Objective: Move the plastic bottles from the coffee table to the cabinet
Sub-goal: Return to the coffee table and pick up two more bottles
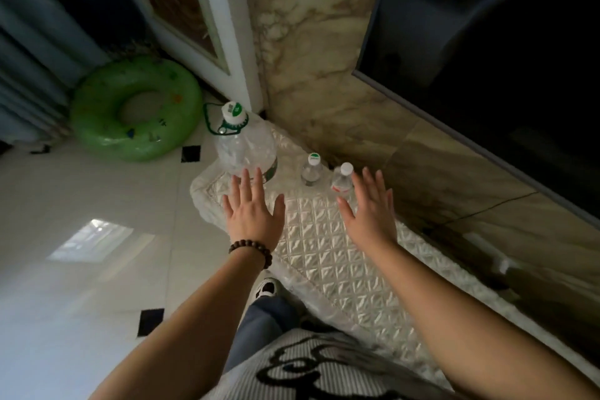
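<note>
Three plastic bottles are standing upright on the quilted cover (324, 237) of the cabinet top, near the marble wall: a big jug (245, 146) with a green carry handle at the left end, a small bottle (312, 170) with a green-and-white cap in the middle, and a second small bottle (342, 182) with a white cap and red label just beside it. Both hands are hovering empty, fingers spreading wide; the left hand (253, 211) is sitting just short of the jug, the right hand (370, 208) just beside the red-label bottle. The jug is looking clear and possibly empty, so likely light, thin-walled and easy to dent; its handle or neck seems the surest hold. The small bottles are looking slick and tippy, best wrapped around the middle
</note>
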Tool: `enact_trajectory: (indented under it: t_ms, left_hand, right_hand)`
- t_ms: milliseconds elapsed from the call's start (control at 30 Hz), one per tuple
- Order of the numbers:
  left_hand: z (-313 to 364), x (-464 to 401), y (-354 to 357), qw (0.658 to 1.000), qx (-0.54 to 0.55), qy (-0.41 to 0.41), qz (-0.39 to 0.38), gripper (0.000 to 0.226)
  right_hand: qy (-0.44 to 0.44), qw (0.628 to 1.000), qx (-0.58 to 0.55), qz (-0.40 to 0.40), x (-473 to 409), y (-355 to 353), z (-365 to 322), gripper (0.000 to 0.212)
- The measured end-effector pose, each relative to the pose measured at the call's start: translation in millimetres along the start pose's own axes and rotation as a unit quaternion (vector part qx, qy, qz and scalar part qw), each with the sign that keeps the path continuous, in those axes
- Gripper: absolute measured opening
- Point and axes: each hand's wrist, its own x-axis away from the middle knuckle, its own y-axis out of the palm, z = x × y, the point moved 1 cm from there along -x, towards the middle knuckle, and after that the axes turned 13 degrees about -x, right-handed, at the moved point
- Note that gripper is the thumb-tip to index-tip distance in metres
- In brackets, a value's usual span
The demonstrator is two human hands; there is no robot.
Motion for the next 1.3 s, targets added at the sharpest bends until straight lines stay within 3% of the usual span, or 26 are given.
enact_trajectory:
  t_ms: [300,500,700,933,1167,1300]
  left_hand:
    - [-48,106,-5,0.982,0.027,-0.187,0.011,0.068]
    - [-99,192,-14,0.936,0.026,-0.349,0.031,0.066]
    - [-137,303,-13,0.866,0.037,-0.494,0.064,0.066]
    - [-151,445,-3,0.755,0.053,-0.645,0.104,0.066]
    - [-123,591,20,0.671,0.061,-0.729,0.121,0.067]
    - [-90,681,38,0.614,0.063,-0.779,0.115,0.066]
  right_hand:
    - [-0.157,0.982,0.032,-0.098,28,20,-41,0.059]
    - [-0.275,0.941,0.023,-0.197,77,63,-99,0.058]
    - [-0.38,0.873,0.019,-0.305,160,102,-147,0.057]
    - [-0.489,0.778,0.024,-0.393,275,128,-177,0.053]
    - [-0.541,0.705,0.025,-0.458,415,133,-155,0.05]
    - [-0.575,0.642,0.035,-0.506,501,122,-120,0.051]
